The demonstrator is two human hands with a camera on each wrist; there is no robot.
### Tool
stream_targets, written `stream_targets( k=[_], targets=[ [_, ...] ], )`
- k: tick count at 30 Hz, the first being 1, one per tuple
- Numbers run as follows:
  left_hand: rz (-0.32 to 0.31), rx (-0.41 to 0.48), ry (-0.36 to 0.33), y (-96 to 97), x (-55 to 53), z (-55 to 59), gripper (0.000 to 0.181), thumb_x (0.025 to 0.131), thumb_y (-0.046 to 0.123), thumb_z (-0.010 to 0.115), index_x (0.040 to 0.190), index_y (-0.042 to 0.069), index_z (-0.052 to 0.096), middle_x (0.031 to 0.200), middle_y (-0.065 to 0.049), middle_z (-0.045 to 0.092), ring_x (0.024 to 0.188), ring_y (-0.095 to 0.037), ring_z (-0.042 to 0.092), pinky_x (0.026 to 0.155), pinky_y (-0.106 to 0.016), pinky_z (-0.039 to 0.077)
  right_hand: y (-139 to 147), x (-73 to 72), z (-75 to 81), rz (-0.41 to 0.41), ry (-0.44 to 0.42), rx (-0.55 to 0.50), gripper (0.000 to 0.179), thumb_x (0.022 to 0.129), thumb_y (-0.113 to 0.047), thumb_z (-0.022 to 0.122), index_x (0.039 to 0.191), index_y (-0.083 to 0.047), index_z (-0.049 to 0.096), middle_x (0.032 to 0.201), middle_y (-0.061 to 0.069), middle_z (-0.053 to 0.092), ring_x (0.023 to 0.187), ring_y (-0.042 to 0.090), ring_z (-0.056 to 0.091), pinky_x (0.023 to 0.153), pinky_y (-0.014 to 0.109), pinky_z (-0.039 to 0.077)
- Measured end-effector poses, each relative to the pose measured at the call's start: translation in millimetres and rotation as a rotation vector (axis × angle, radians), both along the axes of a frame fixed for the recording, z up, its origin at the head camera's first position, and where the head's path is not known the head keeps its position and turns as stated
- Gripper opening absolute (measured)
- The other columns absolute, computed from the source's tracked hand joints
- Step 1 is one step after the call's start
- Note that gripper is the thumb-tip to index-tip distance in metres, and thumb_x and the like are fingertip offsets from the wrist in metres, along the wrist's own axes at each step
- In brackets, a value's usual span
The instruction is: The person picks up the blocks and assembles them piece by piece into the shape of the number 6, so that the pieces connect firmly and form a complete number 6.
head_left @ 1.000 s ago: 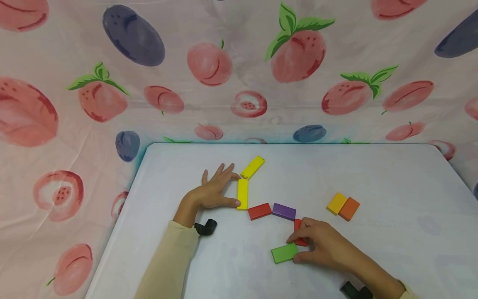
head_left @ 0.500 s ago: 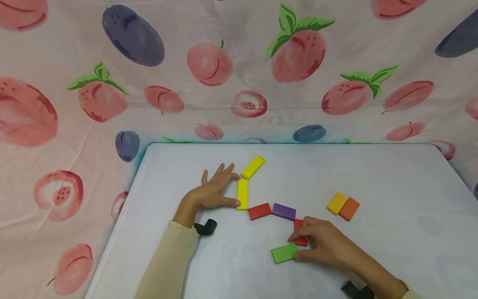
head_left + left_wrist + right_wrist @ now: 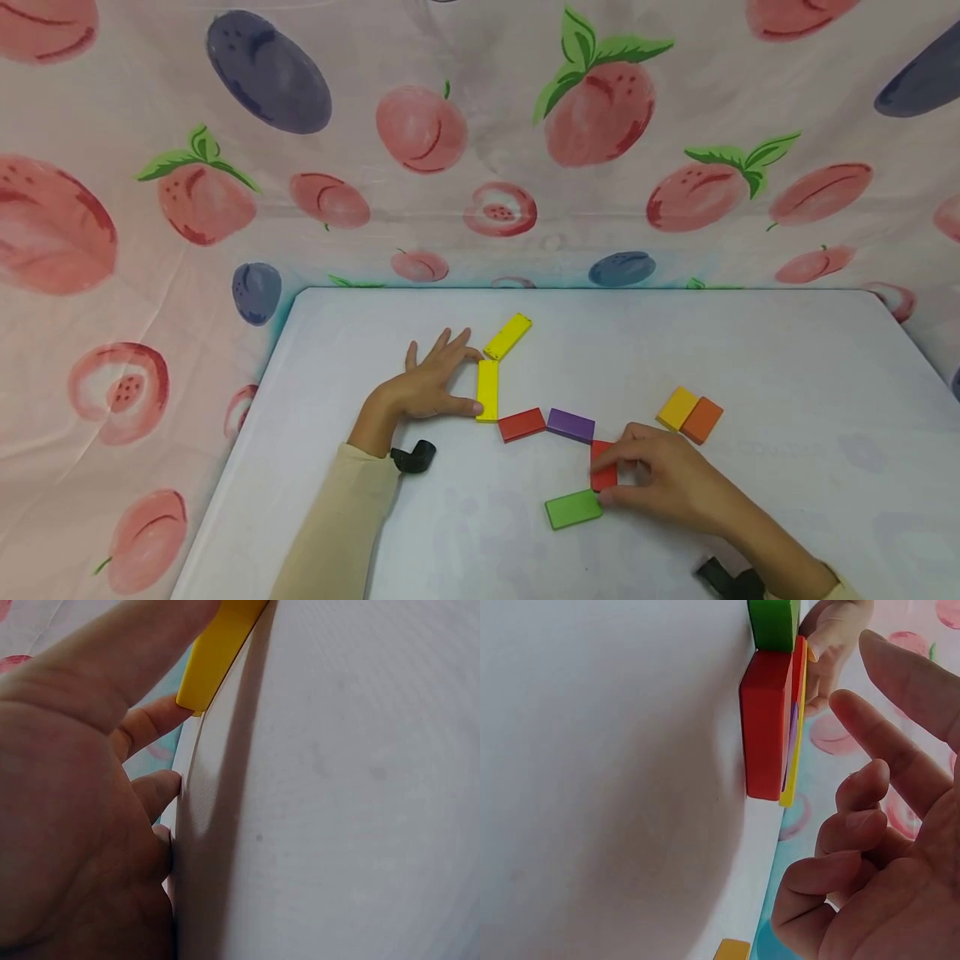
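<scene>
Left hand (image 3: 423, 386): thumb and index finger pinch the near yellow block (image 3: 487, 392) at its two ends, other fingers spread.
Right hand (image 3: 678, 483): thumb and forefinger parted, gripping nothing, over the end red block (image 3: 604, 481); the green block (image 3: 573, 509) lies at its 7 o'clock.
Block line: from near yellow, the far yellow block (image 3: 507, 337) angles toward 1 o'clock, the middle red block (image 3: 522, 425) and purple block (image 3: 571, 425) toward 4.
White tabletop (image 3: 787, 358): amber block (image 3: 677, 408) beside orange block (image 3: 702, 420), 2 o'clock from end red.
</scene>
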State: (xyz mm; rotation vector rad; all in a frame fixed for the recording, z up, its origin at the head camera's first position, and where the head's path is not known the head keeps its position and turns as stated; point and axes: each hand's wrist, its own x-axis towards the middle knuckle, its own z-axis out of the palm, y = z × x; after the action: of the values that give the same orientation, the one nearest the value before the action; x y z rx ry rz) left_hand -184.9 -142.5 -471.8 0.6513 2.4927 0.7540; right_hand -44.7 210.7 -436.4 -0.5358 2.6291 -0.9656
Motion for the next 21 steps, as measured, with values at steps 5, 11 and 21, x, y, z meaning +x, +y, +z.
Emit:
stream_targets(
  k=[5,11,21],
  targets=[
    [-0.002,0.001,-0.001,0.2,0.3,0.8,0.075,0.083,0.053,0.079,0.146,0.032,0.044,0.174,0.002,0.003,0.161,-0.024,-0.012,0.119,-0.065,-0.021,4.1,-2.1,2.8,-0.023,0.006,0.023,0.026,0.079,-0.048,0.085,0.102,-0.038,0.077,0.087,-0.014,0.062,0.080,0.008,0.053,0.061,0.019,0.042],
    [0.001,-0.008,-0.002,-0.6,-0.4,-0.6,0.076,0.083,0.054,0.079,0.147,0.033,0.044,0.174,0.004,0.002,0.160,-0.022,-0.013,0.119,-0.064,-0.022,13.4,-2.5,5.1,-0.082,0.016,0.033,0.026,0.078,-0.041,0.088,0.102,-0.037,0.078,0.084,-0.009,0.058,0.082,0.009,0.052,0.063,0.019,0.043],
    [0.001,-0.007,0.000,-0.3,-0.2,-0.9,0.075,0.083,0.054,0.079,0.146,0.032,0.044,0.174,0.004,0.002,0.160,-0.022,-0.013,0.119,-0.064,-0.022,34.7,-6.9,10.3,-0.178,0.100,0.054,0.028,0.078,-0.038,0.088,0.103,-0.032,0.077,0.080,-0.008,0.056,0.078,0.013,0.050,0.061,0.021,0.041]
  ],
)
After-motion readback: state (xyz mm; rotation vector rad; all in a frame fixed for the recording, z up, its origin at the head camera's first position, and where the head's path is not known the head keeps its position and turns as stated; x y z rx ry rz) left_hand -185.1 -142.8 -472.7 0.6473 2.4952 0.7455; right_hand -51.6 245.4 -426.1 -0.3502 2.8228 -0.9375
